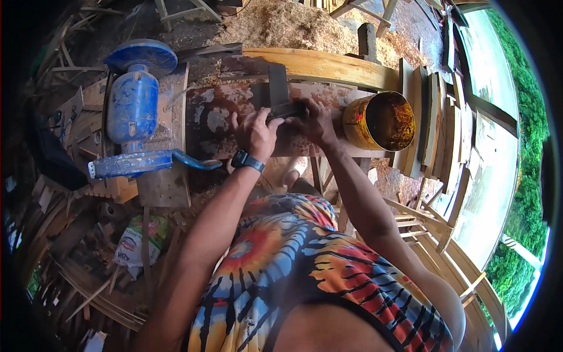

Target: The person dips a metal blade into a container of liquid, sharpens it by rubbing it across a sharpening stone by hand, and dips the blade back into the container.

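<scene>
My left hand, with a dark watch on the wrist, is closed at the near left end of a dark, flat, blade-like piece. From the right, my right hand grips the same piece with bent fingers, partly covering it. The two hands nearly meet at its near edge. Just beyond them a dark grey flat bar lies across the worn, stained workbench. Whether the bar and the held piece touch is hard to make out. To the right of my right hand stands a yellow can with dark liquid inside.
A blue bench grinder with a blue guard stands at the left. Behind the bench runs a long pale timber, with wood shavings beyond. Several boards lean at the right. A printed sack lies lower left.
</scene>
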Motion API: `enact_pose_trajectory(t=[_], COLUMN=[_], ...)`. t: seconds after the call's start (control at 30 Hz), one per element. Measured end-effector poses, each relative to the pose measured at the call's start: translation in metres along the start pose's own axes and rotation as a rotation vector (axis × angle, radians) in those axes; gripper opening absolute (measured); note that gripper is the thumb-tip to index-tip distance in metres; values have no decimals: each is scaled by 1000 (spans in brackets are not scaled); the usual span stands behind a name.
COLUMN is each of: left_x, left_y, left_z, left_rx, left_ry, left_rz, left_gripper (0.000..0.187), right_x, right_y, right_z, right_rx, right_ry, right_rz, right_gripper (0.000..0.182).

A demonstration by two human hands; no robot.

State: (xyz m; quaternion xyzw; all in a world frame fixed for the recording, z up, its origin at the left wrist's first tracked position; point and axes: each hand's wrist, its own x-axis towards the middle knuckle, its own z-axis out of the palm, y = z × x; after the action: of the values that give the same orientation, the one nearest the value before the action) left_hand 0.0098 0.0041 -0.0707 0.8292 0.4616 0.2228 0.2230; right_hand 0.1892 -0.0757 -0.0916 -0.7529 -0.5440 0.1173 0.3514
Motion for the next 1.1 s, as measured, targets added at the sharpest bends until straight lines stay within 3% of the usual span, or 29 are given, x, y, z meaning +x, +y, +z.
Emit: enact_pose_trajectory(t=[0.1,0.3,0.37,0.43,0.57,0.63,0.67,0.77,0.8,0.87,0.9,0.97,1.07,1.1], left_x=[8,56,49,33,-6,15,37,77,67,37,22,-9,3,32], left_y=[1,-10,-8,-4,-1,-4,0,0,-7,-25,-9,-7,-14,-5], left_z=[-6,18,18,8,-15,-1,3,14,23,42,9,-6,9,-1], left_rx=[31,52,46,35,22,39,34,-13,-137,-384,-140,-128,-218,-95], left_ry=[-60,-38,-39,-42,-82,-28,-103,-228,-178,-67,-159,-204,-141,-245], left_rz=[24,72,63,75,102,123,54,-21,-32,-48,13,7,33,47], left_gripper=[36,36,35,32,30,30,31,36,37,38,37,36,36,35], right_x=[2,38,34,27,-6,6,22,58,55,25,8,-22,-10,1], right_y=[1,-1,-3,-21,-1,-1,4,3,-2,10,12,-5,8,17], right_z=[-4,-12,-18,-25,-8,-5,-3,-14,-17,-4,0,-3,8,12], right_rx=[87,236,-16,-39,111,108,137,176,166,75,30,32,-10,-33], right_ry=[-14,-151,-135,-174,-61,-4,38,-137,-139,-71,-41,-11,36,51], right_rz=[-8,202,12,84,84,96,29,342,348,180,94,126,151,157], right_gripper=[61,60,58,57,56,56,57,63,64,64,64,66,68,68])
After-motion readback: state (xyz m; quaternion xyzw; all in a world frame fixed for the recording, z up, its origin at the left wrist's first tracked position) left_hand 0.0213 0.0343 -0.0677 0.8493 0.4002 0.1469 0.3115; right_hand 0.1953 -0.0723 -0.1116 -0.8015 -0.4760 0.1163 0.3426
